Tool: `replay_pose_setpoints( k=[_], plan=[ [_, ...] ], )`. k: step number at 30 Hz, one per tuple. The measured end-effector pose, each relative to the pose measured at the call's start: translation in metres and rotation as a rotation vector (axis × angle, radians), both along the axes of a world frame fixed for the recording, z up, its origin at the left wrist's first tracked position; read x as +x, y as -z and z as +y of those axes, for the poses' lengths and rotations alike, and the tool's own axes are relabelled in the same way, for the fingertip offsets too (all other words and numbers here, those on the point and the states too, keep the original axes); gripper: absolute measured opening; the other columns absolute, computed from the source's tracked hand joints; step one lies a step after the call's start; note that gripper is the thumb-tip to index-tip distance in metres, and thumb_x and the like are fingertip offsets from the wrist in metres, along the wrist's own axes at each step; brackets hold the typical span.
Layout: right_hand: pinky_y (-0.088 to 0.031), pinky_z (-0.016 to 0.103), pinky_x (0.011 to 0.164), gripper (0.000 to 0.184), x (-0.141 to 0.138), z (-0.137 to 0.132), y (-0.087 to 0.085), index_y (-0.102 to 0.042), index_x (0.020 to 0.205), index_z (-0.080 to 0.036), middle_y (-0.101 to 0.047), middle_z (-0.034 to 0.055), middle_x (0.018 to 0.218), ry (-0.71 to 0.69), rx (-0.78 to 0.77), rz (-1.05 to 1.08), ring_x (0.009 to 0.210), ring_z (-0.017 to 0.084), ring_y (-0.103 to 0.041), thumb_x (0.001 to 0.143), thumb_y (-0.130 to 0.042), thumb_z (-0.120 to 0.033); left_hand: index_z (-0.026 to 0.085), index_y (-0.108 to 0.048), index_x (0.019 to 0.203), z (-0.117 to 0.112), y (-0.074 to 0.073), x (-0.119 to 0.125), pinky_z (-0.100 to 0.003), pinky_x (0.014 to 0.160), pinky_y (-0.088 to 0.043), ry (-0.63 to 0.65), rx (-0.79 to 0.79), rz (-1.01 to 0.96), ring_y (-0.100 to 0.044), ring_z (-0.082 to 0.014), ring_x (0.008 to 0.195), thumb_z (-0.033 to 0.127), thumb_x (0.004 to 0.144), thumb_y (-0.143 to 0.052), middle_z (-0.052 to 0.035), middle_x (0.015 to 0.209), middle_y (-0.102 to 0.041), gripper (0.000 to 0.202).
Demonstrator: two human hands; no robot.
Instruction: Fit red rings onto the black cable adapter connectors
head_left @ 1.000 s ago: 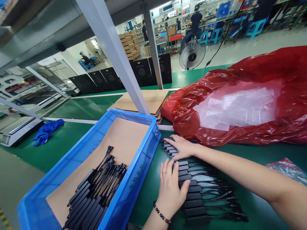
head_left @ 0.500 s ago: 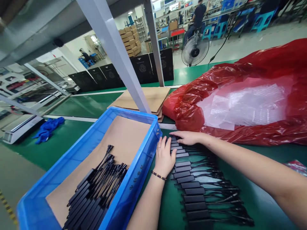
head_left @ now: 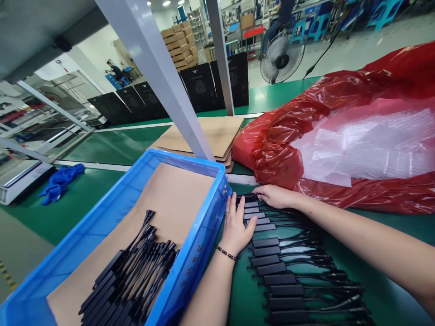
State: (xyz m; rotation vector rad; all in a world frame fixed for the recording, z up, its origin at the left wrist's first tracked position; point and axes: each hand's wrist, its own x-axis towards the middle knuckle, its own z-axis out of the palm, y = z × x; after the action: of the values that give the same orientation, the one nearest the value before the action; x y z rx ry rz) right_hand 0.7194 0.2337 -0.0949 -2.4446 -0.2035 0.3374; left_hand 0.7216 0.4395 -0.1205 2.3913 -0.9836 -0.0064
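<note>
Row of black adapters [head_left: 272,260] lies on the green table [head_left: 102,190], just right of the blue crate [head_left: 200,235]. Flat rectangular plastic bodies, matte, laid parallel like rungs, thin cables all trailing to the right. Probably lined up that way so the block ends sit flush.

Left hand [head_left: 236,224]: flat, palm down, fingers together and pointing away, pressed against the left ends of the far adapters, right next to the crate wall. Looks like a squaring stop for the row. Bead bracelet on the wrist.

Right hand [head_left: 273,195]: flat too, fingers extended, resting on the farthest adapter at the top of the row, forearm crossing above the cables. Neither hand pinches or lifts anything.

Crate: rigid moulded plastic, lined with a brown cardboard sheet [head_left: 176,194]; a second batch of the same adapters [head_left: 132,276] is packed tight at its near end, cables fanned toward the far end.

Behind the row: a crinkly glossy red plastic bag [head_left: 340,90] holding clear film bags, touching or nearly touching the right hand. Flat cardboard stack [head_left: 210,136] behind the crate; a grey steel post [head_left: 159,77] runs up at a slant.
</note>
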Motion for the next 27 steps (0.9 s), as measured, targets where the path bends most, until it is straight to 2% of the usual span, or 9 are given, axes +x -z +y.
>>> replay_pose_setpoints(
  k=[8,13,18,21,24,25,27],
  plan=[
    [-0.043,0.027,0.069,0.025,0.001,-0.002,0.002,-0.062,0.088,-0.017,-0.064,0.0070,0.084,-0.012,0.052,0.022,0.076,0.019,-0.057,0.079,-0.039,-0.017,0.013,-0.032,0.135,0.000,0.001,0.001,-0.047,0.109,-0.023,0.007,0.018,0.012,-0.013,-0.0276,0.137,0.041,0.083,-0.045,-0.0168,0.147,-0.019,0.061],
    [-0.043,0.026,0.069,0.024,-0.003,0.001,-0.003,-0.061,0.089,-0.015,-0.064,0.0077,0.086,-0.005,0.008,0.022,0.076,0.018,-0.058,0.081,-0.038,-0.015,0.013,-0.029,0.136,0.002,0.001,0.001,-0.049,0.109,-0.023,0.023,0.002,0.025,-0.012,-0.0272,0.137,0.040,0.084,-0.043,-0.0169,0.147,-0.018,0.060],
    [-0.045,0.026,0.075,0.028,-0.016,0.004,-0.015,-0.062,0.099,-0.016,-0.066,0.0084,0.093,-0.013,-0.062,0.019,0.082,0.018,-0.060,0.083,-0.039,-0.015,0.018,-0.023,0.139,0.004,0.001,0.005,-0.052,0.107,-0.025,0.151,-0.018,0.068,-0.012,-0.0293,0.136,0.040,0.084,-0.043,-0.0134,0.147,-0.019,0.062],
    [-0.046,0.031,0.085,0.034,-0.042,0.008,-0.023,-0.060,0.110,-0.015,-0.063,0.0113,0.104,0.056,-0.113,-0.102,0.094,0.020,-0.059,0.084,-0.039,-0.017,0.018,-0.026,0.138,0.007,-0.001,0.008,-0.049,0.106,-0.028,0.247,-0.032,0.092,-0.025,-0.0280,0.131,0.038,0.084,-0.042,-0.0143,0.139,-0.032,0.060],
    [-0.040,0.041,0.097,0.047,-0.096,0.023,-0.031,-0.046,0.128,-0.009,-0.051,0.0177,0.123,0.202,-0.173,-0.379,0.113,0.027,-0.048,0.084,-0.044,-0.027,0.017,-0.031,0.136,0.006,-0.006,0.010,-0.048,0.105,-0.029,0.277,-0.020,0.091,-0.033,-0.0264,0.124,0.036,0.083,-0.043,-0.0143,0.128,-0.041,0.058],
    [-0.035,0.045,0.101,0.056,-0.118,0.032,-0.032,-0.040,0.133,-0.010,-0.044,0.0183,0.131,0.187,-0.175,-0.466,0.121,0.029,-0.040,0.083,-0.048,-0.033,0.016,-0.033,0.136,0.005,-0.009,0.009,-0.048,0.105,-0.027,0.267,-0.001,0.087,-0.033,-0.0262,0.124,0.037,0.083,-0.043,-0.0142,0.127,-0.042,0.058],
    [-0.029,0.049,0.105,0.080,-0.165,0.051,-0.031,-0.025,0.141,-0.014,-0.030,0.0162,0.142,0.063,-0.159,-0.530,0.129,0.033,-0.028,0.075,-0.059,-0.044,0.015,-0.034,0.135,-0.002,-0.016,0.005,-0.049,0.107,-0.022,0.215,0.060,0.078,-0.031,-0.0268,0.125,0.042,0.082,-0.043,-0.0142,0.128,-0.042,0.060]
  ],
)
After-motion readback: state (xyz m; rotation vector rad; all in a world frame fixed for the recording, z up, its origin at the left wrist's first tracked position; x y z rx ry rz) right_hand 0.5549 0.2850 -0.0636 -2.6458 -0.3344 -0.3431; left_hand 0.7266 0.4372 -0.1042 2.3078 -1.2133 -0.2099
